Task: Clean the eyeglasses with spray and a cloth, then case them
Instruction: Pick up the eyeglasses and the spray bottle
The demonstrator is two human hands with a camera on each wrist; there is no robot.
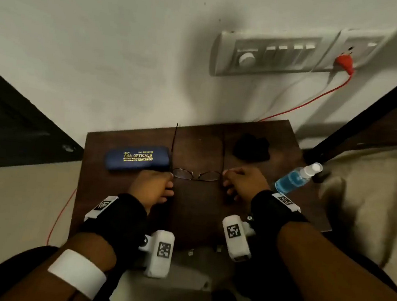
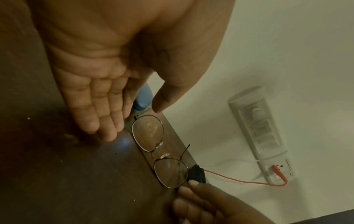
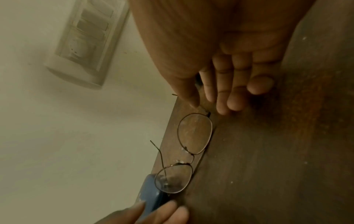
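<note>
Thin wire-framed eyeglasses (image 1: 196, 174) (image 2: 147, 133) (image 3: 195, 133) lie on a dark wooden table (image 1: 198, 213), temples unfolded and pointing at the wall. My left hand (image 1: 171, 179) (image 2: 141, 113) is at their left hinge, fingers straight; thumb and index flank the hinge with a gap. My right hand (image 1: 225, 178) (image 3: 203, 101) pinches the right end of the frame between thumb and index. A blue case (image 1: 137, 157) (image 2: 142, 98) (image 3: 151, 192) lies shut just left of the glasses. A black cloth (image 1: 251, 147) (image 2: 197, 174) sits crumpled at the back right. A spray bottle (image 1: 294, 177) of blue liquid lies at the right edge.
The table's back edge meets a white wall with a switchboard (image 1: 267, 55) and a red plug (image 1: 344, 62); its red cable (image 1: 301, 107) drops behind the table. A dark wooden frame (image 1: 374, 123) and pale bedding (image 1: 369, 203) lie to the right.
</note>
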